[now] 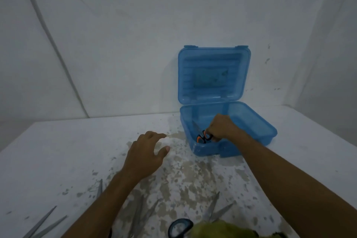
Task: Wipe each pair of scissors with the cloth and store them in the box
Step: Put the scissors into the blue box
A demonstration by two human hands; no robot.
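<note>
Setting: stained white desk [58, 150], bare walls.
Right hand [220, 127]: fingers clamped on orange-handled scissors [201, 135], lowering them into blue box [260, 131] at one o'clock.
Left hand [146, 152]: fingers apart, empty.
Remaining: several scissors [213, 210], green cloth [222, 230] at six o'clock.

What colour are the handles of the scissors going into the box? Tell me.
Orange and black, on the scissors in the right hand; head view.

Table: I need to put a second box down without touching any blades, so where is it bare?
Bare: the table's far left, between wall and left hand, and the strip right of the blue box. Crowded: the near edge, with loose scissors, more blades and a green cloth.
</note>
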